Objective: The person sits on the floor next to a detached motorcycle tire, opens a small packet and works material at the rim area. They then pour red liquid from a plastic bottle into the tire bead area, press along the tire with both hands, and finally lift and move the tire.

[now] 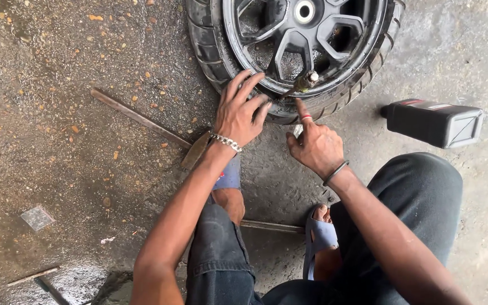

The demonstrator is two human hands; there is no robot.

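My hands at the valve stem on the wheel's near rim

The valve stem (306,82) pokes out of the black wheel (300,45) lying flat on the wet floor (57,141), its long axis slanting up and to the right, away from me. My left hand (239,113) is spread, fingers pressing the tyre (210,56) and rim just left of the stem, gripping nothing. My right hand (316,146) is loosely curled, forefinger straight, its tip just below the stem and nearer to it. A long tyre iron (142,120) lies behind my left wrist.
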